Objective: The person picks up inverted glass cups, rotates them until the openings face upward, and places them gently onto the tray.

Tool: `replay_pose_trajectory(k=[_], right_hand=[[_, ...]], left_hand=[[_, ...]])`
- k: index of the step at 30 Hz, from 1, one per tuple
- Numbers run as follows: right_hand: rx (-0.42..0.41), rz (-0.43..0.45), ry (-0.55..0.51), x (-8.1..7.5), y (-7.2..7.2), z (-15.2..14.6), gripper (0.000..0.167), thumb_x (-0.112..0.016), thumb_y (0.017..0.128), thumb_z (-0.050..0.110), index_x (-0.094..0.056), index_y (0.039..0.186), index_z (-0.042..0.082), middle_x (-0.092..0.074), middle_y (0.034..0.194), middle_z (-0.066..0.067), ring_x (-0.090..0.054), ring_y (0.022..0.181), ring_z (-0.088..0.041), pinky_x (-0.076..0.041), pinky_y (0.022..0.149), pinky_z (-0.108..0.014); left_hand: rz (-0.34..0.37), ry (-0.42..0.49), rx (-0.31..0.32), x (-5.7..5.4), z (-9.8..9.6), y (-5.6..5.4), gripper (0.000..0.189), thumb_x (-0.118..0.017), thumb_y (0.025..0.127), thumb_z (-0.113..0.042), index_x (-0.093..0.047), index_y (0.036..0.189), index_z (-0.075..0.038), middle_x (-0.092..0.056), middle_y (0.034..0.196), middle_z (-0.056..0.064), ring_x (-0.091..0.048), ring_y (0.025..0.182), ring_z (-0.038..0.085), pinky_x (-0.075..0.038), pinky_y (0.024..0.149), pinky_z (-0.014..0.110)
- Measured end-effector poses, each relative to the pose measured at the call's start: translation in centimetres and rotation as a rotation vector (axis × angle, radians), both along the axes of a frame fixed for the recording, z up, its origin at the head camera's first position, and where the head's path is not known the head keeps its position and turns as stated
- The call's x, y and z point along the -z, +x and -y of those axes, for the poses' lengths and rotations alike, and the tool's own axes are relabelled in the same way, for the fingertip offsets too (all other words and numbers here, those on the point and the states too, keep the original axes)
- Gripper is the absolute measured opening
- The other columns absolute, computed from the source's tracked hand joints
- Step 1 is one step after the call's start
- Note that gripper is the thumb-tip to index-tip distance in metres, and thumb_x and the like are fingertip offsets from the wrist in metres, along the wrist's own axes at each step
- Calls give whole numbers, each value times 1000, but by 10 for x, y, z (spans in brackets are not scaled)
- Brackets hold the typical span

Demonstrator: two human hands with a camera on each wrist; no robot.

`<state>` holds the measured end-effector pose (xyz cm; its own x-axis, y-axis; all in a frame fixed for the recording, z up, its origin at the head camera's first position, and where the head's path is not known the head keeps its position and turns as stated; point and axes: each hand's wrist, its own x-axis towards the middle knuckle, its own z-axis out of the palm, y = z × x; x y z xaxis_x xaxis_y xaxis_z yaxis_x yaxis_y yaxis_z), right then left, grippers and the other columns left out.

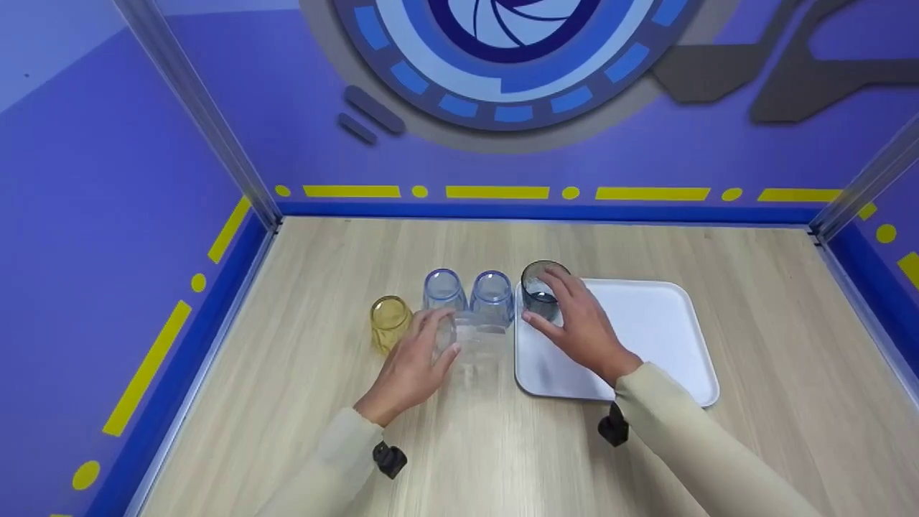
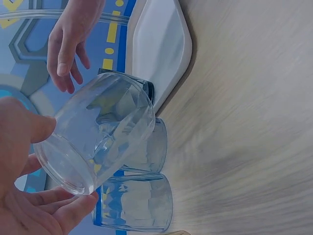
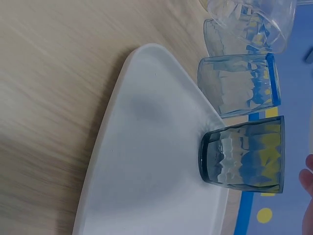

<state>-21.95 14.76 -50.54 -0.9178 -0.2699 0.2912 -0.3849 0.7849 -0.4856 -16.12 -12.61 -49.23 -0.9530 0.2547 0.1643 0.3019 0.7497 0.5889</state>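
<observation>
My left hand (image 1: pixel 411 365) grips a clear glass (image 2: pixel 105 134) near its base, thumb on one side and fingers on the other. This glass is tilted above the table, its mouth pointing toward the tray side. A dark grey glass (image 3: pixel 242 156) stands upright on the near-left corner area of the white tray (image 1: pixel 646 323). Over its rim hovers my right hand (image 1: pixel 585 330), fingers spread; in the right wrist view the fingertips (image 3: pixel 307 178) are apart from the glass. Two light blue glasses (image 1: pixel 444 287) (image 1: pixel 492 291) stand upside down side by side, left of the tray.
An amber glass (image 1: pixel 390 323) stands upside down left of the blue ones, close beside my left hand. Purple panels (image 1: pixel 244 129) wall in the wooden table (image 1: pixel 330 251) at the back and both sides.
</observation>
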Motion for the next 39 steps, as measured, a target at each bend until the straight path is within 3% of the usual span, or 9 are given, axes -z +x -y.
replay_pose_trajectory(k=[10, 30, 39], right_hand=[[-87, 7, -37, 0, 5, 0, 73, -65, 86, 54, -43, 144, 15, -41, 151, -6, -40, 138, -28, -34, 112, -54], [-150, 6, -58, -4, 15, 8, 73, -65, 84, 57, -44, 143, 18, -42, 150, -4, -42, 137, -26, -37, 111, -53], [-164, 41, -56, -4, 20, 11, 78, -61, 84, 63, -40, 146, 21, -38, 153, 1, -37, 141, -22, -35, 113, -51]], left_hand=[[29, 36, 4, -1, 0, 0, 48, -59, 96, -28, -42, 140, -19, -46, 137, 7, -57, 118, 24, -49, 99, 44], [27, 102, 6, -1, 1, 0, 47, -56, 98, -27, -40, 140, -15, -46, 136, 10, -50, 128, 26, -43, 107, 47], [101, 160, 2, -2, 1, 0, 46, -53, 100, -28, -37, 142, -17, -46, 133, 9, -54, 120, 27, -50, 99, 42]])
